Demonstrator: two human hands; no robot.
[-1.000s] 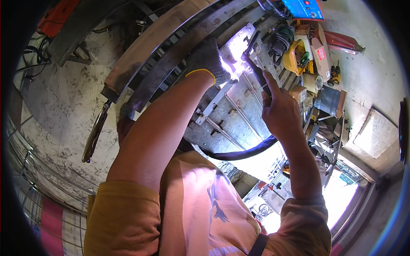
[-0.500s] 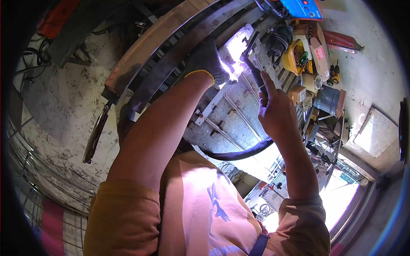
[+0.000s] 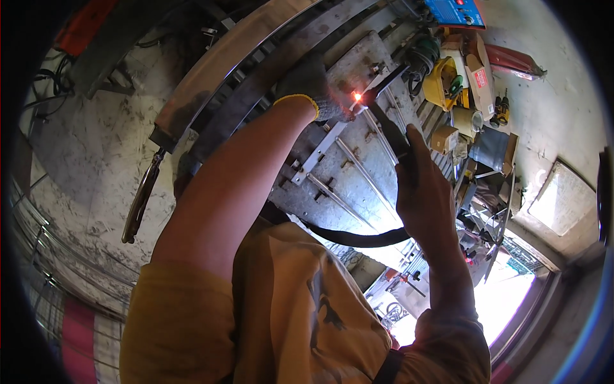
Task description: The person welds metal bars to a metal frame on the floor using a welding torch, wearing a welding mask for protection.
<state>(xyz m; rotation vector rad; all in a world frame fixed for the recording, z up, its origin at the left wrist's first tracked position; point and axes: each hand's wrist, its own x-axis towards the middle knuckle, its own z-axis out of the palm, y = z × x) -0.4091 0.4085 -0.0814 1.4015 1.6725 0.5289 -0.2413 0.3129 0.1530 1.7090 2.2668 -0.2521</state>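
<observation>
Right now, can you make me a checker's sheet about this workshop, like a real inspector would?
Surface: grey metal plate, stained with dark marks.
Job's things: black welding torch, its tip by an orange glow; flat metal bar.
Clutter: yellow container, opened cardboard box and drill crowded together.
Grips: left grip gloved, near the glow, hold unclear; right grip bare, around the torch.
Cables: thick black cable, hanging in a curve.
Surroundings: pale wall, bright opening.

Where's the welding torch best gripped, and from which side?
Probably by its dark handle, from the picture's lower right, where the right hand holds it: it's long and slants that way, keeping the grip clear of the glowing spot by its upper-left end.
</observation>
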